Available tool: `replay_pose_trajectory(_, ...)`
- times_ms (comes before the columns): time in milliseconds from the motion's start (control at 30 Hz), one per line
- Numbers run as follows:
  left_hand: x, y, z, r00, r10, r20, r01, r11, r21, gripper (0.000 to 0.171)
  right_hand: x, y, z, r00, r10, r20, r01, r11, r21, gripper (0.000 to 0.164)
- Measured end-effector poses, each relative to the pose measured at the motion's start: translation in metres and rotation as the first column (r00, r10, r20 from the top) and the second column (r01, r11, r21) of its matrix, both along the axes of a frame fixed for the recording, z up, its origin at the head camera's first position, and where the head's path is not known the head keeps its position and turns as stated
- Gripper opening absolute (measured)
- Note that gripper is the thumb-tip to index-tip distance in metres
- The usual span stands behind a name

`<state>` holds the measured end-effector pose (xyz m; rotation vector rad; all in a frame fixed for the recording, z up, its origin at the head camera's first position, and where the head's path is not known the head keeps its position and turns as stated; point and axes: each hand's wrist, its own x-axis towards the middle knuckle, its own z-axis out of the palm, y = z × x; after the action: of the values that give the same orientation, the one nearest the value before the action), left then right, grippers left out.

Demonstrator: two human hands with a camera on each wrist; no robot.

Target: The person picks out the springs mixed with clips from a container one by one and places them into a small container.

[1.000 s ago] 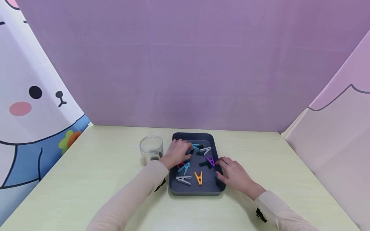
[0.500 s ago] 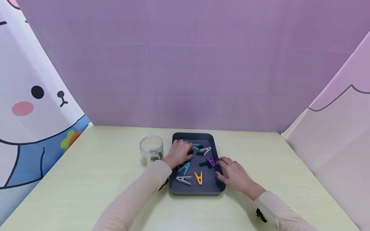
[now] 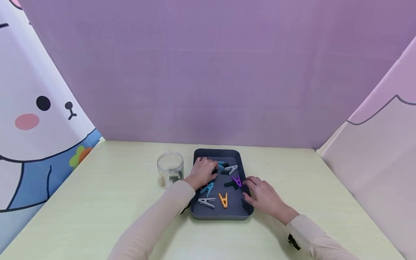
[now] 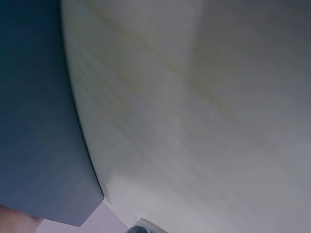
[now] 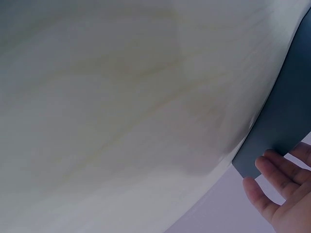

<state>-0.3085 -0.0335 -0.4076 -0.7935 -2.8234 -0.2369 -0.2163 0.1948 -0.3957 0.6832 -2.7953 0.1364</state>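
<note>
A dark grey tray [image 3: 219,213] holds small clothespins and black ribbed pieces. My left hand [image 3: 202,172] reaches over its left wall, fingers curled and thumb beneath. Between thumb and fingers it pinches a small black piece [image 3: 215,170], mostly hidden. Below the hand lie a blue clothespin [image 3: 208,188] and a partly covered red one. My right hand [image 3: 264,196] rests at the tray's right rim with fingers relaxed. In the right wrist view its fingers [image 5: 277,172] touch the tray's wall [image 5: 286,102]. Next to its fingertips is a purple clothespin [image 3: 237,181].
Also in the tray are an orange clothespin [image 3: 223,200], white clothespins, another blue one and more black pieces [image 3: 231,185]. A clear jar [image 3: 170,168] with several small things inside stands to the left on the pale table [image 3: 97,202]. Purple cloth [image 3: 208,72] hangs behind.
My left hand has shifted slightly to the right inside the tray, covering more of the red clothespin. The right hand and the tray have stayed in place.
</note>
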Motion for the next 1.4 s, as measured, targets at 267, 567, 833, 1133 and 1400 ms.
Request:
replay_pose_trajectory(267,0.000,-0.001,0.000,1.000,0.011,0.003,-0.011,1.000,0.007,0.020,0.000,-0.001,0.000,1.000,0.000,0.005,0.000,1.000,-0.002,0.036)
replay_pose_trajectory(567,-0.001,-0.002,-0.001,0.999,0.037,0.027,-0.037,0.999,0.014,0.019,0.000,-0.001,0.000,1.000,0.002,-0.007,-0.002,1.000,-0.005,0.036)
replay_pose_trajectory(833,-0.002,-0.006,-0.001,0.999,0.034,0.031,-0.035,0.999,0.041,0.016,0.000,-0.002,0.000,1.000,0.003,-0.012,-0.003,1.000,-0.001,0.036)
replay_pose_trajectory(1133,-0.002,-0.012,0.001,1.000,0.018,0.019,-0.020,0.997,0.081,0.015,-0.001,-0.002,0.000,1.000,0.008,-0.021,-0.008,1.000,0.001,0.036)
replay_pose_trajectory(1400,0.004,-0.015,0.009,1.000,-0.008,-0.006,0.009,0.992,0.124,0.015,-0.001,-0.002,0.001,1.000,0.010,-0.017,-0.010,1.000,-0.002,0.034)
